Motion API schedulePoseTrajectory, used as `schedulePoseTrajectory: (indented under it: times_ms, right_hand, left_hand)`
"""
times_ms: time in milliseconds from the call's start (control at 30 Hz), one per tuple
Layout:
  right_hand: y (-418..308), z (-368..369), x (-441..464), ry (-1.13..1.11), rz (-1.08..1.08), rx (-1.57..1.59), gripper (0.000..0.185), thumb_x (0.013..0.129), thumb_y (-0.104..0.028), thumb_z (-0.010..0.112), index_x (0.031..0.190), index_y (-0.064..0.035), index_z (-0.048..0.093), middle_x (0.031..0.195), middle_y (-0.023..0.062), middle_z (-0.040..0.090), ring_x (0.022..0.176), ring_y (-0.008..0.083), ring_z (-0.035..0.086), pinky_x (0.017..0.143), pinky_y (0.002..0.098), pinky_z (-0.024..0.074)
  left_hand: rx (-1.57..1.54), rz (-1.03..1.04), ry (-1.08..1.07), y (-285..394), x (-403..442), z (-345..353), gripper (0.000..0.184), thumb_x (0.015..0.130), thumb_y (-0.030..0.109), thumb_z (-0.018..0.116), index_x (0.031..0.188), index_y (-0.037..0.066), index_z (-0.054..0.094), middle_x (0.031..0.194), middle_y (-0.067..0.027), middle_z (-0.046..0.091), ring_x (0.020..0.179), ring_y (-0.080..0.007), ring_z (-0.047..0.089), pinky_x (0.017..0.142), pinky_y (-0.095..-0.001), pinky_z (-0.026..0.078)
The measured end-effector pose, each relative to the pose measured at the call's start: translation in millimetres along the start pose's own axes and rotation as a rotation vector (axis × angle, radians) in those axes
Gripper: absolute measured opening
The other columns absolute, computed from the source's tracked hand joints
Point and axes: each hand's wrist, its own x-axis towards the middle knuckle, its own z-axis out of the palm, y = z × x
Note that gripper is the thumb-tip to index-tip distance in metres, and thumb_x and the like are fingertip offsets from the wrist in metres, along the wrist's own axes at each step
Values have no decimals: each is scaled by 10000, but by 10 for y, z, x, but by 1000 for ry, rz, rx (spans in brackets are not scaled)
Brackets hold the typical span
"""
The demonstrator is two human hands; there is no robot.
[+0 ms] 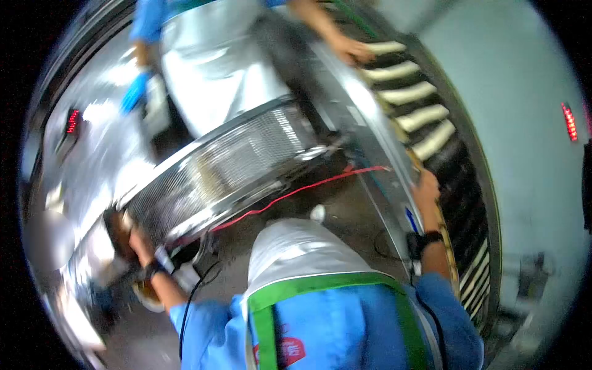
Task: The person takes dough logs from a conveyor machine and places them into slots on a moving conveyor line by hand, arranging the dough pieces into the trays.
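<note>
My right hand (427, 192) is closed over the yellowish near edge of a long dark ridged tray (465, 203). Pale dough sticks (412, 94) lie side by side in its grooves, thicker at the far end. My left hand (140, 243) reaches to the left end of the metal mesh conveyor (234, 163). Its fingers are curled at a dark brown item with a pale patch (116, 227), too blurred to name. Opposite me, a co-worker's bare hand (353, 49) rests on the far end of the tray's edge.
A red cord (277, 198) runs along the conveyor's near side. The co-worker in a white apron (216, 61) stands behind it, with one blue-gloved hand (133, 92). Shiny metal surface (92, 148) and a red digital display (73, 121) are at left.
</note>
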Motion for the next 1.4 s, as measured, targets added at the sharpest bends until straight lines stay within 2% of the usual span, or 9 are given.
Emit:
schedulePoseTrajectory:
  times_ms: [33,67,267,733,967,1133,1200,1267,1400]
  right_hand:
    - [-245,-345,53,-280,173,53,515,671,-264,609,1106,-55,428,1131,149,423,1050,310,386,879,395,309]
    - [-152,-121,-53,-103,115,21,525,644,-271,620,1088,-58,438,1113,136,433,1052,302,379,863,412,313]
    - [-226,-33,-429,-66,102,159,492,643,-302,606,1058,-72,475,1113,112,431,1073,305,347,842,472,296]
    - [-216,-106,-966,-100,194,282,403,687,-282,583,1028,-82,509,1110,98,432,1087,304,327,818,499,292]
    - [214,10,-1229,148,240,359,450,670,-228,592,1071,-60,476,1137,108,401,1080,287,327,837,435,290]
    - [372,-216,-1307,142,344,289,449,668,-197,597,1079,-71,469,1140,98,396,1064,275,337,815,415,310]
    - [505,-122,-1349,208,366,257,453,665,-208,599,1079,-81,469,1137,83,400,1051,265,347,801,415,319]
    - [646,-82,-1406,211,384,252,456,662,-222,599,1079,-89,471,1137,77,402,1047,262,350,792,414,325]
    - [831,8,-1502,219,468,186,470,653,-269,592,1083,-120,472,1137,64,410,1031,260,369,763,428,339]
  left_hand:
    - [-361,-430,-36,68,36,103,251,816,179,440,903,-32,546,798,-88,562,711,-203,524,630,-291,419]
    - [-524,-639,-16,123,72,174,252,816,177,438,913,-33,540,812,-91,558,724,-204,521,640,-290,416]
    - [-599,-611,-82,556,160,273,266,820,167,427,969,-37,507,895,-104,531,804,-209,501,698,-283,397]
    - [-949,640,353,3841,2947,-389,336,827,145,399,1101,-46,431,1089,-134,470,990,-221,456,836,-266,354]
    - [-917,862,127,4507,2146,-139,371,833,167,371,1132,-50,403,1136,-147,442,1031,-234,436,864,-281,345]
    - [-578,1543,-44,5527,1477,237,393,837,192,347,1144,-52,386,1155,-156,422,1045,-246,422,872,-299,343]
    - [-255,2013,166,6044,1456,342,403,839,202,338,1149,-53,379,1163,-160,414,1050,-250,417,876,-306,342]
    - [195,2520,793,6484,1455,387,412,841,211,328,1154,-53,372,1170,-163,407,1056,-255,411,879,-313,340]
    - [359,2754,1658,7058,1340,252,431,845,231,309,1163,-55,359,1185,-170,391,1067,-264,401,886,-327,338]
